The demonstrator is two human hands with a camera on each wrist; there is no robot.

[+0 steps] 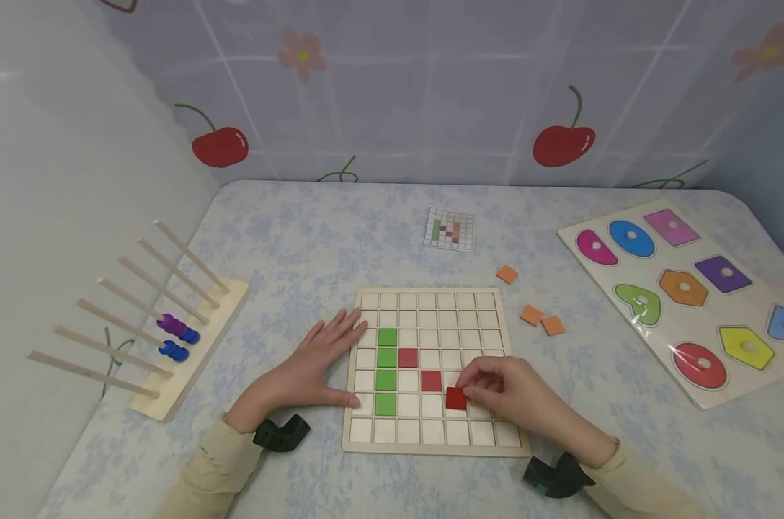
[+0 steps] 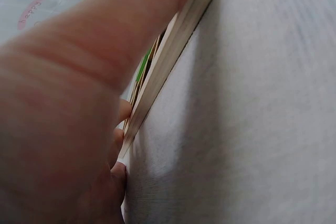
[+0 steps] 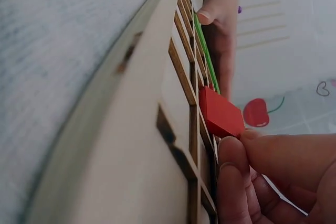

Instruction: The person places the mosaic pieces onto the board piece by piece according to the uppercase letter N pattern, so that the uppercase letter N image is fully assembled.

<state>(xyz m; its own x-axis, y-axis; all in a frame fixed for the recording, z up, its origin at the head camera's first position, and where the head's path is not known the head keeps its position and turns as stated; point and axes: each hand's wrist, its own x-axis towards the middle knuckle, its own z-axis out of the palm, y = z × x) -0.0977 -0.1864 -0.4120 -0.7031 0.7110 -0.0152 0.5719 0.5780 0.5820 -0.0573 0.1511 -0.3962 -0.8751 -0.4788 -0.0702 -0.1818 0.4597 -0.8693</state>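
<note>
A wooden grid board (image 1: 436,448) lies flat on the table, divided into square cells. Down one of its left columns runs a line of several green square tiles (image 1: 386,368). Two red tiles sit in cells stepping down to the right, an upper one (image 1: 408,358) and a lower one (image 1: 431,380). My right hand (image 1: 518,393) pinches another red square tile (image 3: 221,113) between thumb and finger, tilted over a cell in the right wrist view. My left hand (image 1: 308,367) is spread, with fingertips and thumb touching the board's left edge.
A small printed pattern card (image 1: 449,229) lies behind the board. Three orange tiles (image 1: 507,274) are scattered at its right. A peg rack (image 1: 191,353) with purple and blue beads stands at left; a shape puzzle board (image 1: 651,339) lies at right.
</note>
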